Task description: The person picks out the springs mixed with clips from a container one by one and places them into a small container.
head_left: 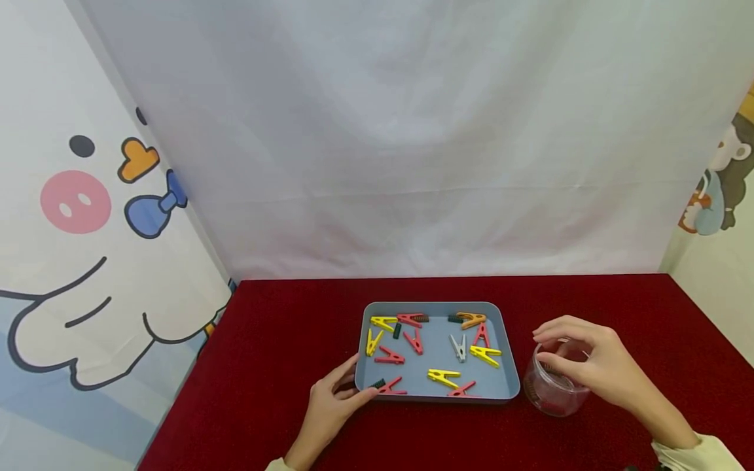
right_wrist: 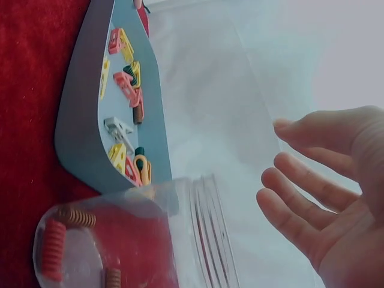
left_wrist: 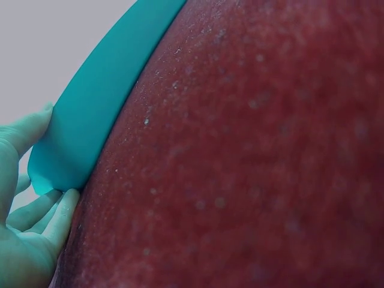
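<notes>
My left hand (head_left: 332,400) grips the front left corner of a grey-blue tray (head_left: 436,399), thumb at the rim and fingers against the outer side. In the tray lie several red, yellow, orange and grey clothespins (head_left: 443,377), with dark green and brown ribbed pieces (head_left: 397,331) among them. To the right of the tray stands a clear jar (head_left: 556,399), upright and without a lid. Several red and brown ribbed pieces (right_wrist: 54,249) lie at its bottom. Over the jar's mouth is my right hand (head_left: 589,360), fingers loosely bent and holding nothing; in the right wrist view it is apart from the rim.
A dark red cloth (head_left: 283,327) covers the table. Behind it hangs a white curtain (head_left: 412,163). Printed panels with a cartoon duck (head_left: 138,160) on the left and a cartoon figure (head_left: 715,196) on the right flank the table.
</notes>
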Demonstrator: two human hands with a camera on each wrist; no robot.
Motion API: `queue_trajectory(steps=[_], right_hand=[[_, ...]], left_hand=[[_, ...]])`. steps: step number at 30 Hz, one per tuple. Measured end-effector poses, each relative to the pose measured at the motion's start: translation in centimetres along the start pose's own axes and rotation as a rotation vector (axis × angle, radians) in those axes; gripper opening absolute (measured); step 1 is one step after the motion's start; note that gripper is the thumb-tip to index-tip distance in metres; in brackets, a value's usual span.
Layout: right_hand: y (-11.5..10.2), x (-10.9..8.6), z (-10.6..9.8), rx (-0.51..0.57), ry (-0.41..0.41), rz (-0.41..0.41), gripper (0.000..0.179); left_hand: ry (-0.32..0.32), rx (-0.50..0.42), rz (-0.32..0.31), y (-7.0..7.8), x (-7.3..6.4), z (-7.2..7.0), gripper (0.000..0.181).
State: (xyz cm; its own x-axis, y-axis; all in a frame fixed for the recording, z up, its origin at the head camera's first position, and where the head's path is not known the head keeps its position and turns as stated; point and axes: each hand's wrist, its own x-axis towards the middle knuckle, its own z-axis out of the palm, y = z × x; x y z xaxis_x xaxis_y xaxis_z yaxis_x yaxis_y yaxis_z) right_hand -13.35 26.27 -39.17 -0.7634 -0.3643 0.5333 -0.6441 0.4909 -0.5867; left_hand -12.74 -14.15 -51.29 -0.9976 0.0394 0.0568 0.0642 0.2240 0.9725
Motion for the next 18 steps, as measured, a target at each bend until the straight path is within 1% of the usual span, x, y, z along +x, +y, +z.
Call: queue_trajectory(steps=[6, 10, 12, 16, 18], right_hand=[[-0.4, 0.7, 0.9, 0.032, -0.032, 0.016, 0.037], [-0.4, 1.0, 1.4, 0.051, -0.041, 0.024, 0.035], [-0.5, 1.1, 1.7, 0.053, -0.042, 0.035, 0.034], [-0.6, 1.3, 2.2, 0.062, -0.049, 0.057, 0.032], [-0.6, 1.4, 2.4, 0.072, -0.058, 0.064, 0.031]], left_hand=[[-0.005, -0.03, -0.002, -0.1, 0.0, 0.0, 0.069], [-0.004, -0.032, 0.0, 0.0, 0.0, -0.1, 0.068], [-0.008, -0.038, 0.001, 0.4, -0.1, -0.1, 0.068], [-0.017, -0.035, 0.01, 1.7, -0.5, -0.2, 0.068], [-0.018, -0.041, 0.01, 2.1, -0.6, -0.3, 0.068]])
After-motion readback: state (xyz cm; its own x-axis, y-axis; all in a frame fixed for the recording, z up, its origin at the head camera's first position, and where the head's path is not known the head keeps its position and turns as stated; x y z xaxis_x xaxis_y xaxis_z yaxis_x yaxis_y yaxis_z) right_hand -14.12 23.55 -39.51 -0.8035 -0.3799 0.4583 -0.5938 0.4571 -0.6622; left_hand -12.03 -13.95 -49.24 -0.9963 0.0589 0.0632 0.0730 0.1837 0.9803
